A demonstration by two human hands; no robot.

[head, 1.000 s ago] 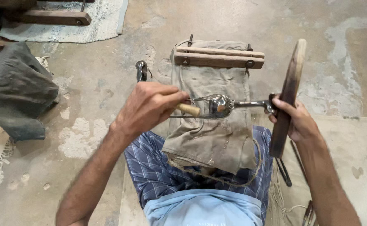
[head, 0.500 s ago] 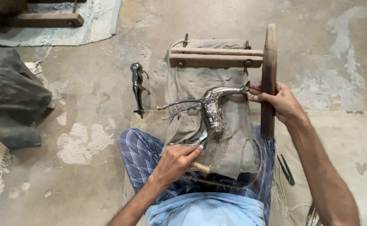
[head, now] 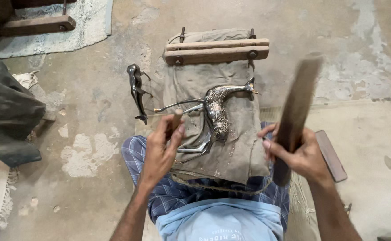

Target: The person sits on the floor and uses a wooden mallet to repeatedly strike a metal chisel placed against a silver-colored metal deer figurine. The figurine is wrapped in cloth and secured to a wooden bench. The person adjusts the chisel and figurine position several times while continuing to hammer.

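Dark metal figurine, wooden clamp, perhaps bundled cloth

The left hand is now higher up than half a second ago, off the lower edge of the cloth and up beside the legs of the silvery engraved metal animal figure, its fingers closed round a short wooden-handled tool. The right hand has dropped nearer the person's lap, and the long flat wooden bat it grips, upright before, now leans to the right and shows blurred.
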